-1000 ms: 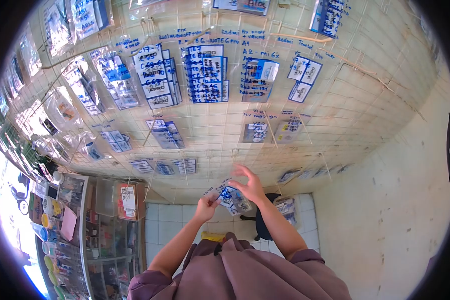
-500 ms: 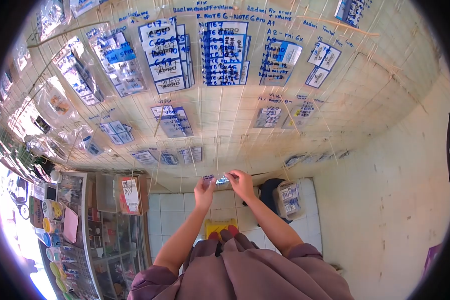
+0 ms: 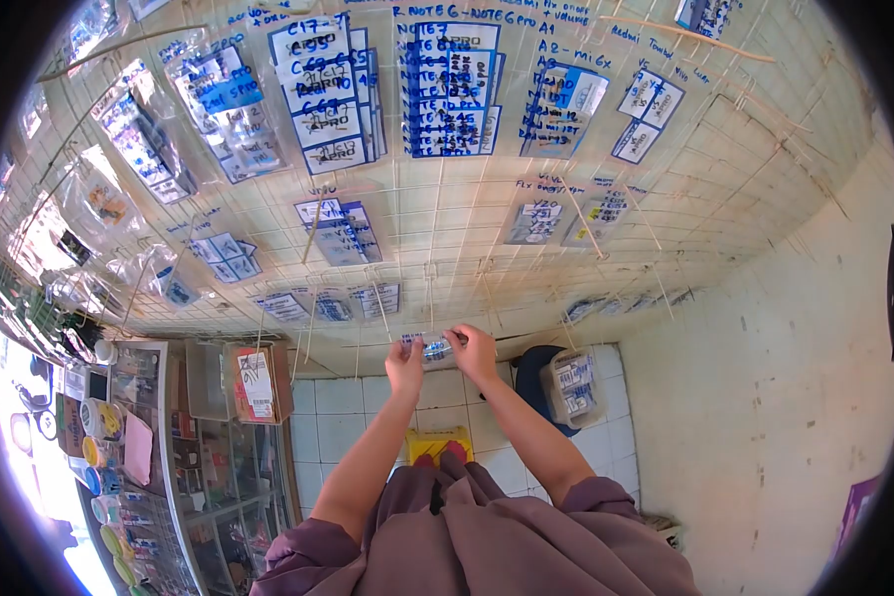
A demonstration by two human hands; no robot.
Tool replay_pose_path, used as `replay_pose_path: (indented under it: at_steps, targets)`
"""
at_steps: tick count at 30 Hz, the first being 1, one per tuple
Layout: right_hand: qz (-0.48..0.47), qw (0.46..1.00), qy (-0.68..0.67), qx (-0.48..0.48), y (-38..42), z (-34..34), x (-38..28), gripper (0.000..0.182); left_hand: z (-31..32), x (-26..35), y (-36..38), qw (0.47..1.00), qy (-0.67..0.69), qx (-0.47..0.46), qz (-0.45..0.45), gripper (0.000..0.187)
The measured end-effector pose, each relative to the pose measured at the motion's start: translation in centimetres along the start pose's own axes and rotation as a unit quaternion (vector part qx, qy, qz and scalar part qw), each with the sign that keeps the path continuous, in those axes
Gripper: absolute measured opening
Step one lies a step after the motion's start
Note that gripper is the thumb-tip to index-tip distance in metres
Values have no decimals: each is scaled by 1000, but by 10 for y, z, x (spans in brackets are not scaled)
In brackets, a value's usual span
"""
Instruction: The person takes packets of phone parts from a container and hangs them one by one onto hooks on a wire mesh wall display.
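Observation:
Between my two hands is a small clear plastic packet (image 3: 435,350) with a silvery, shiny part and blue handwriting along its top. My left hand (image 3: 404,370) pinches its left side. The right edge is gripped by the fingers of my right hand (image 3: 475,354). Just above the packet, long thin hooks stick out from a wire grid (image 3: 447,223) on the wall. What lies inside the packet is too small to make out.
Labelled plastic packets (image 3: 452,94) hang on the grid. A glass display cabinet (image 3: 223,497) stands left, with a cardboard box (image 3: 256,382) on it. On the tiled floor, a clear bin of packets (image 3: 574,387) sits beside a dark round seat (image 3: 536,372). My feet are by a yellow stool (image 3: 439,437).
Both hands have risen slightly with the packet, closer to the hooks, and it now lies flatter between them. The view has shifted a little.

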State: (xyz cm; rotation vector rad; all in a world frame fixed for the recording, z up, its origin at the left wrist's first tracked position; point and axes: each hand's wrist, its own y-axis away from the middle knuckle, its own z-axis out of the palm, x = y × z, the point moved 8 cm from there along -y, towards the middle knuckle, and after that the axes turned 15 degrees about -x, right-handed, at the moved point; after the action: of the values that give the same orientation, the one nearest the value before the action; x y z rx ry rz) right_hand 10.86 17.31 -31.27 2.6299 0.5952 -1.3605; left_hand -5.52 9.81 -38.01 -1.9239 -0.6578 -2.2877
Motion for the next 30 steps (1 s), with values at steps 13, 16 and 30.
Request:
replay_pose_path:
  at_steps: [13, 16, 30]
  targets:
    - [-38, 999, -34, -1, -3, -12, -19, 19, 2, 4, 2, 998, 61, 8, 10, 21]
    - [-41, 997, -57, -7, -5, -11, -17, 19, 0, 5, 0, 996, 82, 32, 28, 23]
    - [-6, 999, -27, -46, -17, 5, 22, 18, -4, -12, -10, 999, 38, 31, 11, 26]
